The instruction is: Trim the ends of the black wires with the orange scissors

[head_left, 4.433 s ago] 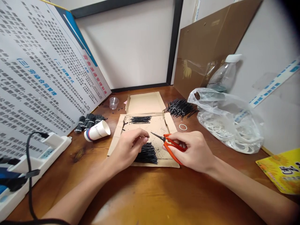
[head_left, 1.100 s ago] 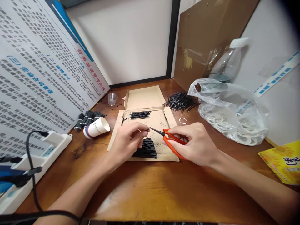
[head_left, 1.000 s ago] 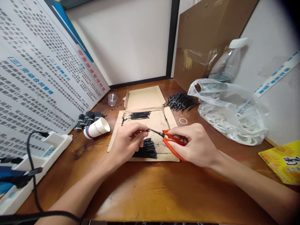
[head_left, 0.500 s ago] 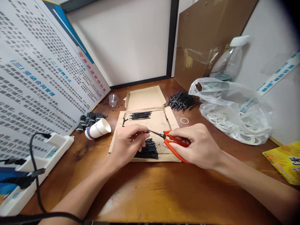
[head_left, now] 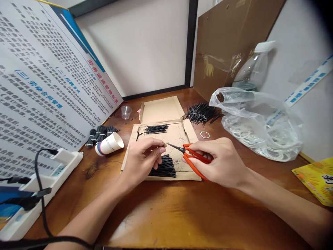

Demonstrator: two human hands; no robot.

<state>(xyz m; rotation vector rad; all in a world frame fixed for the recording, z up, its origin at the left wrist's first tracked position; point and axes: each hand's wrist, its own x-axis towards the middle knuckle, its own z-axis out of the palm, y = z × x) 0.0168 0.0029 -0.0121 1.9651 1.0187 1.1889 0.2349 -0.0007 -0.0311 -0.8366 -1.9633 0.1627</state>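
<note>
My right hand grips scissors with orange-red handles and short, dark, pointed blades. Their tips point left, close to the fingertips of my left hand but apart from them. Thumb and forefinger of the left hand are pinched together; a tiny dark end shows between them, too small to name. Below that hand a pile of thin black strands lies on an open cardboard box, partly covered by my fingers. A smaller row of black strands lies farther back on the cardboard, among dark specks.
A heap of black strands and a white ring lie to the right, beside a clear plastic bag of white rings. At left are a tipped paper cup, tied black bundles, a small clear cup and a power strip.
The scissor tips have drawn slightly right, away from my left fingertips, leaving a small gap. My left hand keeps its pinch in nearly the same place.
</note>
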